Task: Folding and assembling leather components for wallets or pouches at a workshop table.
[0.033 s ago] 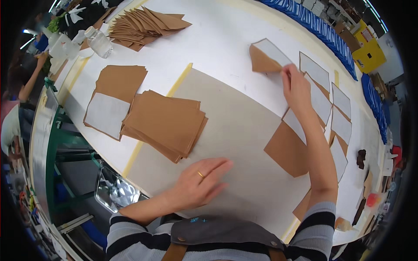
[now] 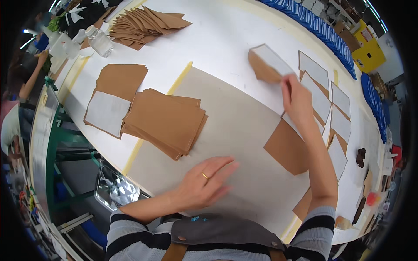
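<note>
My right hand (image 2: 297, 93) pinches one corner of a thin brown piece with a pale grey-white panel (image 2: 271, 61). The piece is curled and held over the white tabletop, beyond the rows of laid-out pieces. My left hand (image 2: 204, 182), a ring on one finger, hovers over the grey board (image 2: 226, 126) with its fingers stretched out and holding nothing. Left of the board's middle lies a stack of brown pieces (image 2: 167, 122). A brown piece (image 2: 287, 148) lies on the board's right side, partly under my right forearm.
Several pale-faced brown pieces (image 2: 314, 98) overlap in rows at the right. Another brown pile, topped by a pale panel (image 2: 108, 111), lies left. At the far left are a fanned brown heap (image 2: 146, 26) and a clear jar (image 2: 100, 42). Blue wrapped bundles (image 2: 318, 32) line the far edge.
My right hand and the brown piece have come slightly nearer to me. My left hand has shifted a little to the right, its fingers somewhat blurred.
</note>
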`<state>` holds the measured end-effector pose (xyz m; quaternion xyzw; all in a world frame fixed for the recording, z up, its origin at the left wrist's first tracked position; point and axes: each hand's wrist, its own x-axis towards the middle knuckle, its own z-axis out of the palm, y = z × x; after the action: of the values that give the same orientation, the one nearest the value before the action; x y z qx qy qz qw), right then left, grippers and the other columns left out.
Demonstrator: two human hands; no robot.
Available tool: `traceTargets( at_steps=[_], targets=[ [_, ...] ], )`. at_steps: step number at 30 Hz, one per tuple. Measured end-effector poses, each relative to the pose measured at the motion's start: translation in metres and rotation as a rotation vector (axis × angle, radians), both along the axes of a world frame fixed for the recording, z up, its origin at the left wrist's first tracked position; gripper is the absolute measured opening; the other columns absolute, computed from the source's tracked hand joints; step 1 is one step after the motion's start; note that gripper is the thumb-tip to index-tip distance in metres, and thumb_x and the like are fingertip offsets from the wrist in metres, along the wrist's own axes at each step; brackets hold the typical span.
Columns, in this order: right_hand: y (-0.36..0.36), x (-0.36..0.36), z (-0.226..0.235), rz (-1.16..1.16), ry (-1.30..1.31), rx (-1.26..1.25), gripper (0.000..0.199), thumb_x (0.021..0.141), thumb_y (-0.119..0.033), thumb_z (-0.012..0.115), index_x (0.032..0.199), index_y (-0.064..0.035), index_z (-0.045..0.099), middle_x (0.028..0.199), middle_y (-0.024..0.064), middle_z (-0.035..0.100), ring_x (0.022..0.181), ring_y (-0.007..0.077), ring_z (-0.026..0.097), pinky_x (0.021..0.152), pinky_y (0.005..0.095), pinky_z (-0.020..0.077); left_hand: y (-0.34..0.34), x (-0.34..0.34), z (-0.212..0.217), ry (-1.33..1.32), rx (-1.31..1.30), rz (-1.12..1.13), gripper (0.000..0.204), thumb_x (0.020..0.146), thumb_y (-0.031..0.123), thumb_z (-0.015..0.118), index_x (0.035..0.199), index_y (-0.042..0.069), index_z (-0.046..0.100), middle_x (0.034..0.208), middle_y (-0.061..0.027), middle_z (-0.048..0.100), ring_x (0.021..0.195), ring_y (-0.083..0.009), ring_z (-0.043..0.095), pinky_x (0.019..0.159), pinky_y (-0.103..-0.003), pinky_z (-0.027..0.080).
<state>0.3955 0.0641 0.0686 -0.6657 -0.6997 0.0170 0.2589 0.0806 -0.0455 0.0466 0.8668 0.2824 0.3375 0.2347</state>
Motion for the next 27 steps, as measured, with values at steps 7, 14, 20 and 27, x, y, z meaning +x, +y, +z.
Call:
traceTargets(
  at_steps=[7, 14, 20, 27],
  targets=[
    [-0.234, -0.07, 0.02, 0.179, 0.151, -0.291, 0.047, 0.075, 0.0, 0.073, 0.12, -0.0073, 0.06, 0.099, 0.0096, 0.069, 0.084, 0.0303, 0.069, 0.072, 0.0386, 0.0558, -0.051, 0.036, 0.014, 0.109, 0.078, -0.122, 0.068, 0.077, 0.024, 0.075, 0.138, 0.004, 0.053, 0.14, -0.0151, 0.052, 0.138, -0.0352, 0.042, 0.11, -0.053, 0.033],
    [-0.315, -0.079, 0.006, 0.096, 0.263, -0.277, 0.034, 0.074, 0.004, 0.072, 0.106, -0.0079, 0.067, 0.096, 0.009, 0.07, 0.08, 0.0267, 0.07, 0.065, 0.0345, 0.0559, -0.072, 0.014, -0.037, 0.2, 0.123, -0.341, 0.053, 0.078, 0.023, 0.077, 0.127, 0.007, 0.062, 0.119, -0.009, 0.064, 0.123, -0.0279, 0.057, 0.105, -0.046, 0.039],
    [-0.339, -0.074, 0.01, -0.105, 0.458, -0.399, 0.017, 0.079, 0.004, 0.072, 0.094, -0.0043, 0.071, 0.086, 0.0088, 0.071, 0.072, 0.0241, 0.07, 0.063, 0.0316, 0.055, -0.02, -0.017, 0.01, 0.252, 0.056, -0.125, 0.05, 0.089, 0.033, 0.072, 0.128, 0.003, 0.061, 0.129, -0.015, 0.059, 0.123, -0.0333, 0.054, 0.103, -0.044, 0.042],
    [-0.344, -0.084, 0.0, -0.151, 0.602, -0.358, 0.016, 0.08, 0.008, 0.07, 0.093, 0.0005, 0.071, 0.088, 0.0113, 0.07, 0.08, 0.0228, 0.07, 0.074, 0.0291, 0.0551, 0.086, -0.029, -0.023, 0.39, 0.133, 0.29, 0.053, 0.096, 0.035, 0.063, 0.134, -0.001, 0.056, 0.135, -0.0173, 0.053, 0.121, -0.0365, 0.049, 0.101, -0.045, 0.043]
  ],
)
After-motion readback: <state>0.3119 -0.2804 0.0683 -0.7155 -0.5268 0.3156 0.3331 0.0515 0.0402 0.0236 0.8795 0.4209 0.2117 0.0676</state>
